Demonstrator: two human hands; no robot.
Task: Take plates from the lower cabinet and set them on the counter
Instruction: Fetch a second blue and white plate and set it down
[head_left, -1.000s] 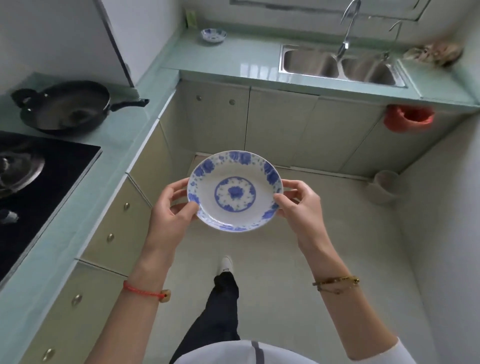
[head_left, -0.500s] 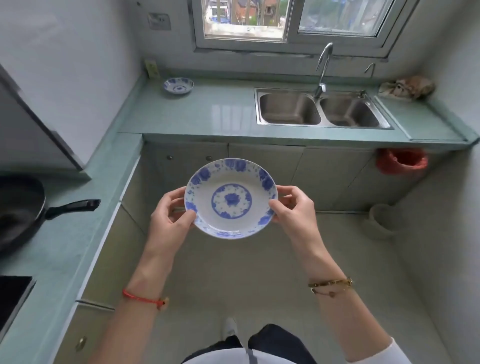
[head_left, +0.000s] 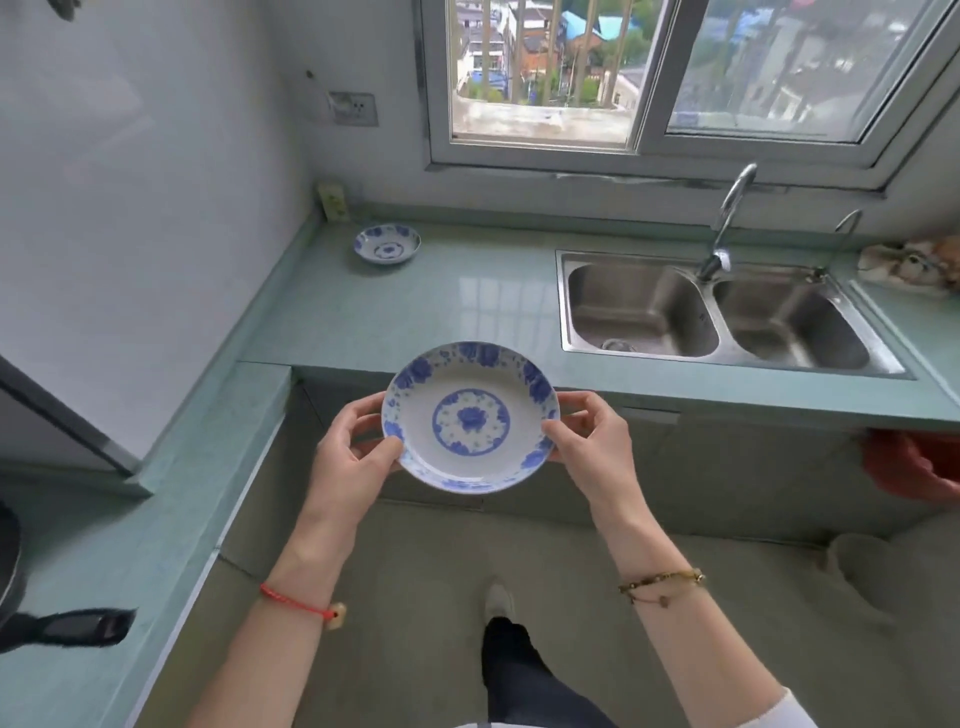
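Note:
A white plate with a blue flower pattern (head_left: 470, 415) is held level in front of me, just short of the green counter (head_left: 467, 306). My left hand (head_left: 353, 457) grips its left rim and my right hand (head_left: 592, 441) grips its right rim. A second, matching blue-and-white dish (head_left: 387, 244) sits on the counter in the far left corner, near the wall. The lower cabinet doors (head_left: 727, 467) under the counter look closed.
A double steel sink (head_left: 717, 312) with a tap (head_left: 727, 223) takes up the counter's right half. A pan handle (head_left: 72, 626) sticks out at the left edge. A red bag (head_left: 914, 462) hangs at the right and a pale bucket (head_left: 862, 571) stands on the floor.
The view has swung from the stove side up to the window counter and come closer to it. Both hands have kept the plate between them.

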